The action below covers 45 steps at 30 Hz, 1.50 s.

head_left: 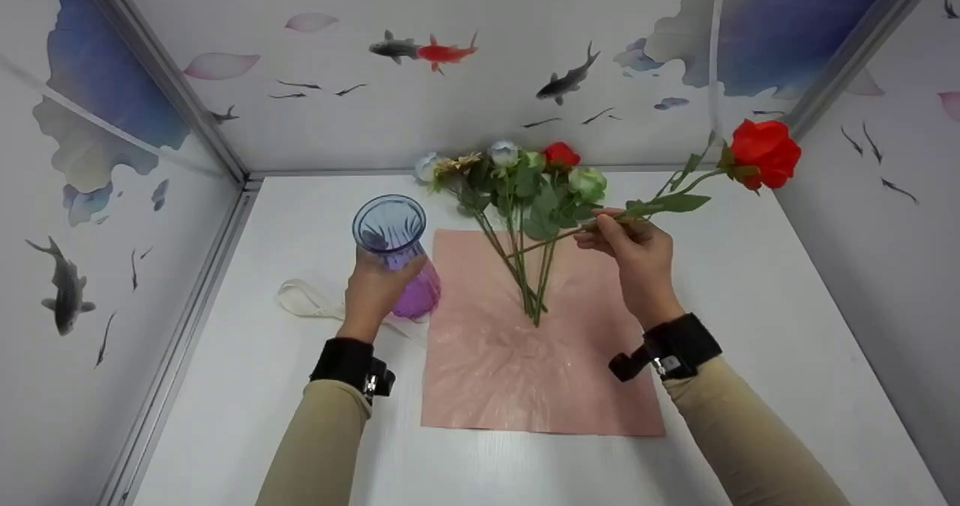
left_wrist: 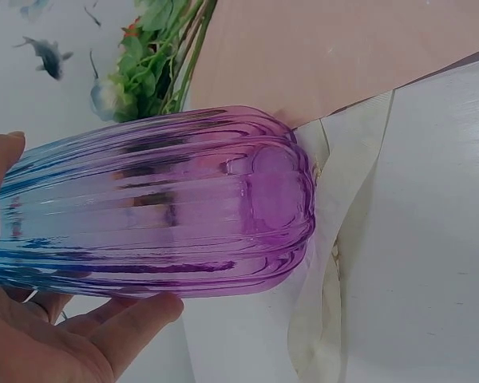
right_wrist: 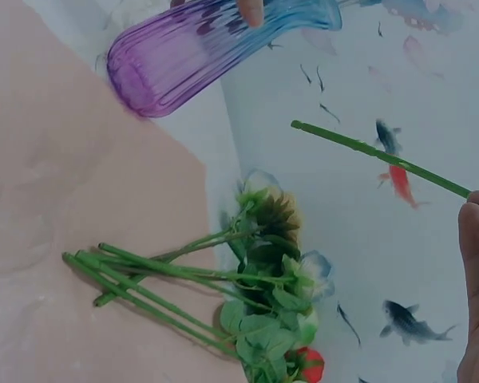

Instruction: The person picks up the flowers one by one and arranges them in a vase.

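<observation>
My left hand grips a ribbed glass vase, blue at the mouth and purple toward the base, round its upper part. The vase leans a little, its mouth facing up in the head view. Between thumb and fingers, my right hand pinches the green stem of a red rose. The bloom points up and right; the bare stem end points left, toward the vase. Below it lies a bunch of artificial flowers in blue, green, yellow and red, stems together on pink paper.
A cream ribbon lies on the white table, left of the paper and partly behind the left hand. Panels printed with fish stand at the back and both sides. Each wrist wears a black strap with a camera.
</observation>
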Tool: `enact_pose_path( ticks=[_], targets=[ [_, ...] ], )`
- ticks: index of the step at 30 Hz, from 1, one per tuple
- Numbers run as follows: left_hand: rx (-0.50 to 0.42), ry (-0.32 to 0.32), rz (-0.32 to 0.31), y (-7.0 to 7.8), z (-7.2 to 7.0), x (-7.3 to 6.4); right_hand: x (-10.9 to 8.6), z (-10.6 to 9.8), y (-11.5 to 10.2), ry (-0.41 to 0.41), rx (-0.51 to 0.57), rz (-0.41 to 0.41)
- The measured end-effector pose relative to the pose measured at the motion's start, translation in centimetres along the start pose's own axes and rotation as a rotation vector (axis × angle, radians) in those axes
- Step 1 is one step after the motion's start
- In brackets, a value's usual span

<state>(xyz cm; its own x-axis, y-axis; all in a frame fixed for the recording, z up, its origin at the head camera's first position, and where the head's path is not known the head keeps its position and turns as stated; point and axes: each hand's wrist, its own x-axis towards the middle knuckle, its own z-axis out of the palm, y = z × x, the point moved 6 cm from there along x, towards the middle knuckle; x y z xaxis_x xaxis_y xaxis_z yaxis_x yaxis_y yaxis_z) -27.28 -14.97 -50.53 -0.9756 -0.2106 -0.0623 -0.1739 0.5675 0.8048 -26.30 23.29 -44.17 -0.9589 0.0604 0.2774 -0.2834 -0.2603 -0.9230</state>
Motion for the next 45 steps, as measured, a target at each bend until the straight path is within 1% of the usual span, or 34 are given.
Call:
enact_pose_path(
  ticks=[4, 9, 15, 20, 23, 27, 30, 35, 41, 45],
  targets=[
    [-0.001, 0.003, -0.007, 0.1, 0.0, -0.1, -0.1, 1.5, -0.8, -0.045, 0.002, -0.009],
    [-0.003, -0.003, -0.017, 0.0, -0.1, -0.2, -0.1, 3.0, -1.6, -0.058, -0.002, -0.009],
    [0.005, -0.008, -0.012, -0.1, 0.0, 0.0, 0.5, 4.8, -2.6, -0.082, -0.038, -0.016],
    [0.002, -0.021, -0.022, -0.2, 0.2, 0.1, 1.2, 6.5, -3.1, -0.097, -0.086, -0.007],
    [0.002, -0.02, -0.025, -0.2, 0.2, 0.1, 1.5, 7.5, -3.4, -0.109, -0.068, 0.003],
    [0.008, -0.009, -0.018, -0.1, 0.1, 0.0, 1.7, 8.9, -3.7, -0.148, -0.045, 0.015],
    [0.01, -0.005, -0.01, -0.1, 0.0, 0.0, 2.0, 10.0, -3.9, -0.183, -0.048, 0.006],
    [0.004, -0.01, -0.013, 0.0, 0.1, -0.1, 2.3, 11.6, -4.1, -0.217, -0.047, -0.008],
    [0.007, -0.016, -0.025, 0.1, 0.1, -0.2, 2.6, 12.8, -3.6, -0.228, -0.06, 0.05],
    [0.007, -0.015, -0.039, 0.0, 0.1, -0.1, 2.8, 13.9, -3.3, -0.279, -0.098, 0.069]
  ],
)
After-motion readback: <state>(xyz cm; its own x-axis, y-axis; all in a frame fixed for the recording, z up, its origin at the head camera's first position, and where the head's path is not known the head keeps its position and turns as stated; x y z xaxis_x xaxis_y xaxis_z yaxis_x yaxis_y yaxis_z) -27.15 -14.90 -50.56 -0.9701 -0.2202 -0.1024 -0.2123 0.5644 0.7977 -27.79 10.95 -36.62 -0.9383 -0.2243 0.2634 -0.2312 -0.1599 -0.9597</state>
